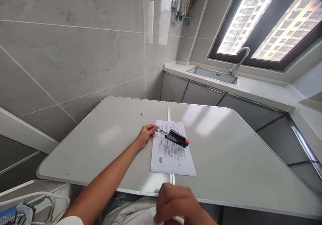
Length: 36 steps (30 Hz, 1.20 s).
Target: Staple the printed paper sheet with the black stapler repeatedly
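Note:
A black stapler (177, 138) with an orange tip lies slantwise on printed paper (173, 164), its metal rail sticking out to the left. At the paper's upper left edge, my left hand (147, 133) has thumb and fingers pinched together just beside the rail's end. Something small and silvery seems to be between the fingertips, too small to name. My right hand (177, 201) is raised close to me at the table's near edge, apart from the paper. Its fingers are curled in and a little blurred; whatever they might hold is hidden.
Small dark bits (141, 114), perhaps staples, lie on the white table (216, 158) beyond my left hand. A tiled wall stands at the left. The counter with a sink (213, 75) and tap runs behind; a white rack (35, 198) is at lower left.

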### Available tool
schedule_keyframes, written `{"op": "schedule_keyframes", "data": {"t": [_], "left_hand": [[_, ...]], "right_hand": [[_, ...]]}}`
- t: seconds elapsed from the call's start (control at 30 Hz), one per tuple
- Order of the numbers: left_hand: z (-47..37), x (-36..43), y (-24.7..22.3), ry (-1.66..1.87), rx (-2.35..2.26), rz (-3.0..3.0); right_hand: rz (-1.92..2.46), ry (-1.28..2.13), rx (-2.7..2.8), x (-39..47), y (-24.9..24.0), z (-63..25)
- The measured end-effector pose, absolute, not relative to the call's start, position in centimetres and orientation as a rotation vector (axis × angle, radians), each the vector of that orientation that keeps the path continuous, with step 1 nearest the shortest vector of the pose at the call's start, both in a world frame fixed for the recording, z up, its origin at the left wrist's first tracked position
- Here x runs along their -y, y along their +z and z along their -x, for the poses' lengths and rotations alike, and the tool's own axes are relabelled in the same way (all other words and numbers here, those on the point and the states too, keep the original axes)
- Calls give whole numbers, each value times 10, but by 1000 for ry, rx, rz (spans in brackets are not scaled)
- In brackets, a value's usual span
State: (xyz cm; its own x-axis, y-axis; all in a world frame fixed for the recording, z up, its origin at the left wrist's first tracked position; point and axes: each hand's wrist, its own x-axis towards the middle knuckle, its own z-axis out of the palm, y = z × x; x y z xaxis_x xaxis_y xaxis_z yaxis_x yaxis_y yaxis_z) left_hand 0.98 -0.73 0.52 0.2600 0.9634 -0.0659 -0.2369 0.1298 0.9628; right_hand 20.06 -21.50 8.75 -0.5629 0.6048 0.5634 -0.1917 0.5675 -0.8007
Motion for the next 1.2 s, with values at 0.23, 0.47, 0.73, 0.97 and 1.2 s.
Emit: {"op": "schedule_keyframes", "data": {"t": [0.23,0.47,0.73,0.97,1.2], "left_hand": [[-10,6,2,1066,-885,-1063],[-10,5,1,1071,-884,-1065],[-9,5,2,1068,-886,-1075],[-9,4,1,1062,-875,-1078],[-9,8,6,1041,-851,-1155]], "right_hand": [[867,661,1604,127,89,-268],[1240,361,1193,54,64,-329],[1342,466,1079,44,27,-345],[1351,514,1119,41,20,-345],[1259,192,1364,48,32,-326]]}}
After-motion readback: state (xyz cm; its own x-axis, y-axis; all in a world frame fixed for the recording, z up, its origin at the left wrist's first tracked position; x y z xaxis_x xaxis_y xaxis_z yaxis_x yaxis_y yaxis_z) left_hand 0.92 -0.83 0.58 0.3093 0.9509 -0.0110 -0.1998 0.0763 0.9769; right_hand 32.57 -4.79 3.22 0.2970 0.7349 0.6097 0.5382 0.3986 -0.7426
